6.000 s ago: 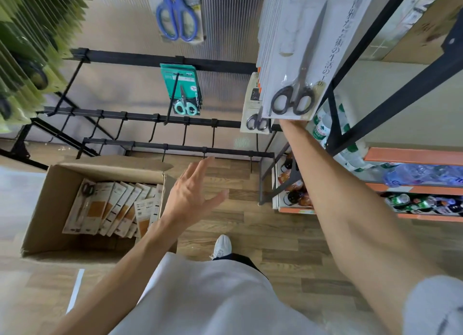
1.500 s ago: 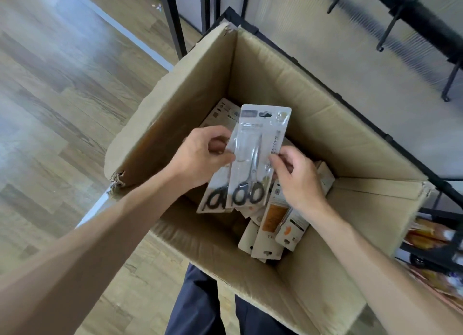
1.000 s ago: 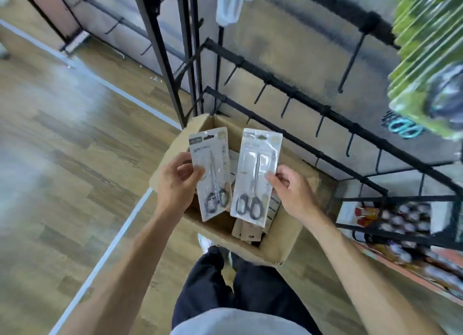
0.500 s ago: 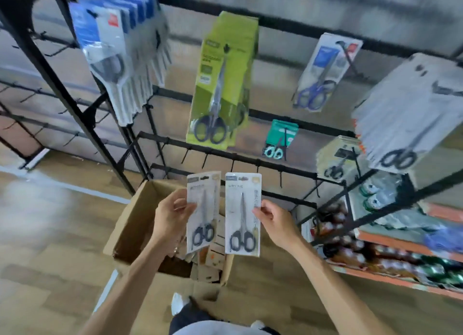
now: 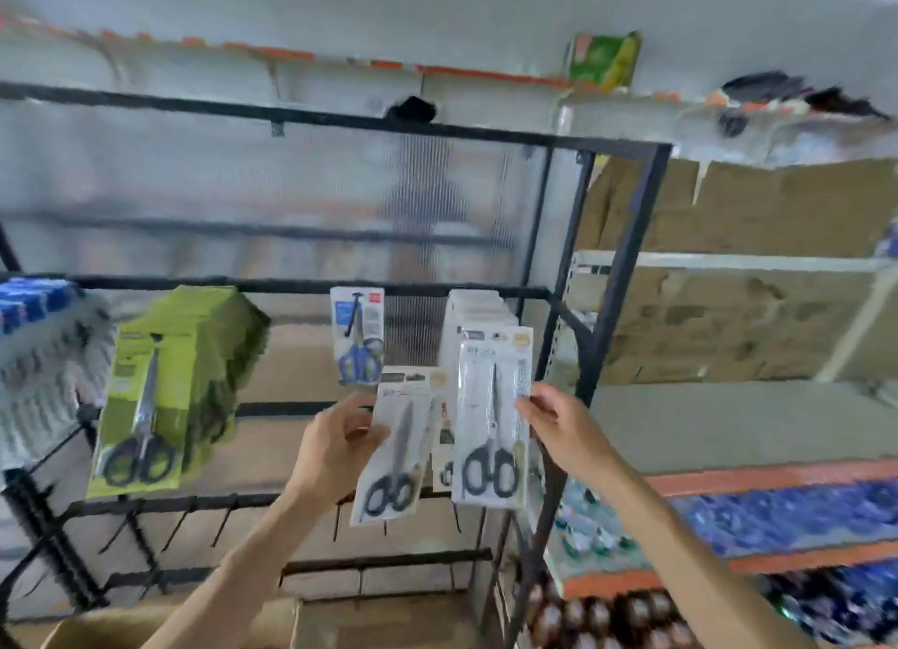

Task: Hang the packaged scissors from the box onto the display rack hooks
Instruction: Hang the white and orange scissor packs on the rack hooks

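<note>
Bright, even daylight with soft shadows; heavy motion blur smears everything, and wide-angle distortion bends the edges

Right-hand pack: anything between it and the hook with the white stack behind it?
Nothing visible blocks it. The right hand holds its scissors pack directly in front of the white stack on the rack bar. The hook's tip is hidden behind the pack, and the frame is blurred, so alignment is unclear.

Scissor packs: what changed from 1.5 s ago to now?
Both packs came up out of the box to the display rack. The right hand brought its pack up against the matching hung stack. Unchanged: the left hand holds its pack; neither is released.
</note>
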